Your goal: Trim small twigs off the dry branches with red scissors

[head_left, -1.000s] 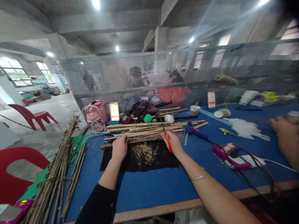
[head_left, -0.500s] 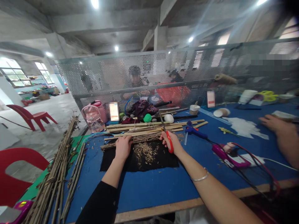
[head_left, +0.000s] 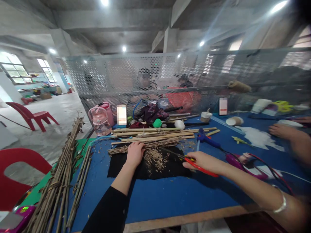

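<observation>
My left hand [head_left: 135, 153] rests closed on a bundle of thin dry twigs [head_left: 148, 145] that lies across the far edge of a black cloth [head_left: 170, 168] on the blue table [head_left: 170, 194]. A pile of dry clippings [head_left: 155, 159] sits on the cloth between my hands. My right hand [head_left: 202, 160] grips red-handled scissors [head_left: 194, 162] low over the cloth's right end, blades pointing left toward the twigs.
Bamboo sticks [head_left: 155, 132] lie behind the twigs. A big sheaf of long stalks [head_left: 60, 174] runs down the left edge. A blue glue gun [head_left: 206, 139], a pink device with cables [head_left: 245, 161], a pink bottle [head_left: 100, 120] and another person's hand [head_left: 279, 130] are around.
My right hand swung out to the right and lowered, turning the scissors from upright over the twigs to lying flat, pointing left. My left hand stayed on the bundle.
</observation>
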Action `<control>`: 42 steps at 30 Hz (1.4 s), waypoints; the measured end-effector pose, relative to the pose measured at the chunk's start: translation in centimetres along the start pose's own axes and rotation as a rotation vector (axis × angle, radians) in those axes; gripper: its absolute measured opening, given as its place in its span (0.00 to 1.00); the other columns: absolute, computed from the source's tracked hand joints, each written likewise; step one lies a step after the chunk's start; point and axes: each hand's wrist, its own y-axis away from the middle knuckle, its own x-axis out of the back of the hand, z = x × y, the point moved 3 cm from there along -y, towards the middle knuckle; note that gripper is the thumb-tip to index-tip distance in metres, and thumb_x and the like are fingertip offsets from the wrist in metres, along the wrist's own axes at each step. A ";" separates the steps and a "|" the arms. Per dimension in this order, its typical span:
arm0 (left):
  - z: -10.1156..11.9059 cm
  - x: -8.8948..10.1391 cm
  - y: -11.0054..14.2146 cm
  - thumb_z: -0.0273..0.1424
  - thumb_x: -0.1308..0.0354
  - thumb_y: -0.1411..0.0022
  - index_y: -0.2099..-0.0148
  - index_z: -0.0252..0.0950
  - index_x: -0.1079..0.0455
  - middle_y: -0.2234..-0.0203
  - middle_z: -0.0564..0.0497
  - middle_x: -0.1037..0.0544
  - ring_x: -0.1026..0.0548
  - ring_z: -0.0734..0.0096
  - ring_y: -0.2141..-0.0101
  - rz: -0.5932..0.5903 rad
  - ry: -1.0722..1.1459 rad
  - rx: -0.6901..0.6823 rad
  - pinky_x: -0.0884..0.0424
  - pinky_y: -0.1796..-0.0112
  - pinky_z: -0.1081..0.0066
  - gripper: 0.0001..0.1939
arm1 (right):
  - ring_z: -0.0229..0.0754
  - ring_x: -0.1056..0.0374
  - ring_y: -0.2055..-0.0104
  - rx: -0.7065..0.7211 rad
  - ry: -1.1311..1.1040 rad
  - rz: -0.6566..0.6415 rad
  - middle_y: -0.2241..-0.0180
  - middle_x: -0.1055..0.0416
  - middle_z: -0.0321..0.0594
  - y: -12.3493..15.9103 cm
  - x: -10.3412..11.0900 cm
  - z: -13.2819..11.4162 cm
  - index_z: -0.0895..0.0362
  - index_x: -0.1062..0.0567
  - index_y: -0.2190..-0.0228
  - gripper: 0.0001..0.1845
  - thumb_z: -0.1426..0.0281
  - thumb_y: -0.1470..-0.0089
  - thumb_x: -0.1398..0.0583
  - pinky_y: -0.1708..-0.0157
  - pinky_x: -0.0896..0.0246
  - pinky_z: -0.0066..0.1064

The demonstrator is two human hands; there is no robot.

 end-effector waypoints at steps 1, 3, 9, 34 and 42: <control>0.0 0.0 0.0 0.30 0.46 0.44 0.60 0.40 0.31 0.59 0.49 0.29 0.35 0.66 0.56 -0.006 -0.001 0.001 0.41 0.54 0.64 0.09 | 0.40 0.36 0.77 -0.024 0.113 0.012 0.78 0.31 0.38 0.2 -0.1 0.8 0.56 0.30 0.77 0.24 0.47 0.61 0.43 0.79 0.49 0.27; 0.1 0.0 0.0 0.30 0.46 0.44 0.60 0.40 0.30 0.59 0.49 0.29 0.35 0.65 0.56 0.003 -0.004 0.018 0.42 0.53 0.63 0.08 | 0.44 0.33 0.72 -0.009 0.282 0.029 0.73 0.29 0.39 0.4 -0.1 1.9 0.55 0.28 0.73 0.19 0.53 0.63 0.40 0.76 0.47 0.28; 1.2 -0.5 -0.5 0.31 0.47 0.43 0.64 0.42 0.28 0.59 0.49 0.29 0.36 0.63 0.55 0.070 -0.056 0.015 0.48 0.50 0.56 0.07 | 0.47 0.31 0.72 -0.097 0.531 -0.179 0.74 0.27 0.46 0.0 1.4 0.8 0.58 0.25 0.72 0.12 0.67 0.62 0.42 0.76 0.45 0.29; 2.8 3.3 -0.5 0.31 0.53 0.39 0.65 0.34 0.31 0.70 0.47 0.27 0.33 0.66 0.65 0.521 0.185 -0.057 0.37 0.61 0.66 0.11 | 0.39 0.34 0.66 0.348 -0.154 0.627 0.69 0.28 0.41 -9.4 -2.6 -12.6 0.58 0.30 0.65 0.12 0.72 0.45 0.52 0.63 0.43 0.28; 2.1 5.1 -0.5 0.32 0.52 0.40 0.64 0.36 0.29 0.68 0.48 0.25 0.30 0.69 0.64 0.606 0.494 0.034 0.35 0.59 0.67 0.11 | 0.37 0.36 0.68 0.481 -0.410 0.654 0.70 0.29 0.38 -8.8 -1.2 -14.1 0.57 0.28 0.69 0.10 0.71 0.48 0.49 0.64 0.43 0.28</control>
